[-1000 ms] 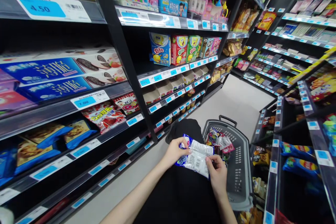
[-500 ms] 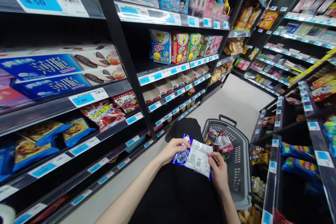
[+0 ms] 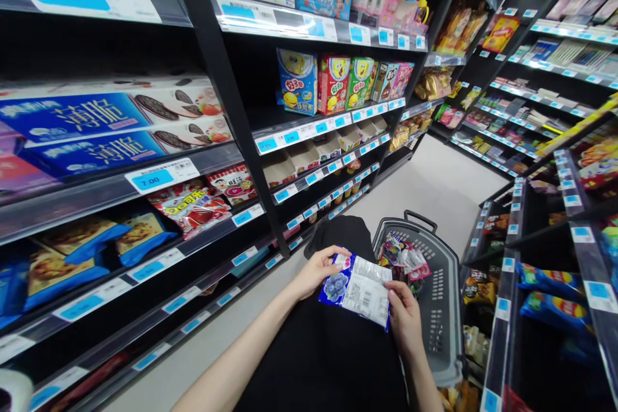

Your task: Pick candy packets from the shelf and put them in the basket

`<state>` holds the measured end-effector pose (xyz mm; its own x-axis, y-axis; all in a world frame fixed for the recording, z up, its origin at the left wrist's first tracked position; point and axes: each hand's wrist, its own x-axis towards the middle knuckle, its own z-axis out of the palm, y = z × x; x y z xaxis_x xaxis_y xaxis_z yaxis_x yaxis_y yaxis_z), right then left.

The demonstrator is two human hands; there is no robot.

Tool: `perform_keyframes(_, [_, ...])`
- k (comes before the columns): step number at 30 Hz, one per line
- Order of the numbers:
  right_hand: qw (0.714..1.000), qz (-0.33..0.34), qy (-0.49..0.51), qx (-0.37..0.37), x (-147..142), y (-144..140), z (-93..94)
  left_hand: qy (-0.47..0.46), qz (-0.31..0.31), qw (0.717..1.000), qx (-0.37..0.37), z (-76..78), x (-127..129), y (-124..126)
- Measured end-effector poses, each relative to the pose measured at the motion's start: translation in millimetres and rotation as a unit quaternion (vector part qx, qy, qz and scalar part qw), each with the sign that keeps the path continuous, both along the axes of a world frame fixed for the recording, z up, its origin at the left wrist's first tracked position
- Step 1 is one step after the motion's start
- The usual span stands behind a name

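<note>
Left to right: shelves (image 3: 203, 170) of boxed snacks; left hand (image 3: 316, 270), fingers curled on the near edge of a blue-and-white snack packet (image 3: 360, 288); right hand (image 3: 404, 318) pinching its opposite corner; grey basket (image 3: 447, 309) just beyond.

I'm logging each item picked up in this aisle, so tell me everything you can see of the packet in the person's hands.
The snack packet is a flat, glossy plastic pouch, blue at its left end with a blueberry picture, silvery white elsewhere with small print and a barcode. It lies nearly level, printed back upward, over the dark lap. The left hand pinches its upper left edge; the right hand holds its lower right corner.
</note>
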<state>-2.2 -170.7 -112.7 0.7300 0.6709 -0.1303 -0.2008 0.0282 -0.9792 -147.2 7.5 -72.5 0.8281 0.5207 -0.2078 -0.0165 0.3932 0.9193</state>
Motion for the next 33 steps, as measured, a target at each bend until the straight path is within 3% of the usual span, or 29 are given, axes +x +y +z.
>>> perform_keyframes(7, [1.0,-0.006,0.001,0.002,2.0,0.0,-3.1,0.039,0.024,0.998,0.052,-6.3,-1.4,6.5])
perform_keyframes(14, [1.0,0.027,0.012,0.005,0.6,-6.3,1.0,0.034,0.008,0.998,0.045,-8.5,-7.0,8.2])
perform_keyframes(18, [0.999,-0.002,-0.034,-0.028,2.6,-6.8,-0.3,0.022,-0.03,0.998,0.048,-2.6,-7.6,7.1])
perform_keyframes(21, [0.994,-0.047,-0.086,-0.053,2.0,-8.9,-0.1,0.042,-0.026,0.994,0.094,6.5,-6.7,5.3])
perform_keyframes(27, [0.96,-0.133,-0.23,-0.088,-8.0,-16.0,27.8,0.091,0.034,0.966,0.241,30.9,-8.2,-3.3])
perform_keyframes(30, [0.949,-0.109,-0.276,-0.111,-10.6,-16.2,44.2,0.103,0.064,0.95,0.288,36.0,-7.7,-5.6])
perform_keyframes(33, [0.956,-0.044,-0.262,-0.122,-8.2,-15.1,44.6,0.13,0.066,0.947,0.287,30.1,-5.2,-4.7])
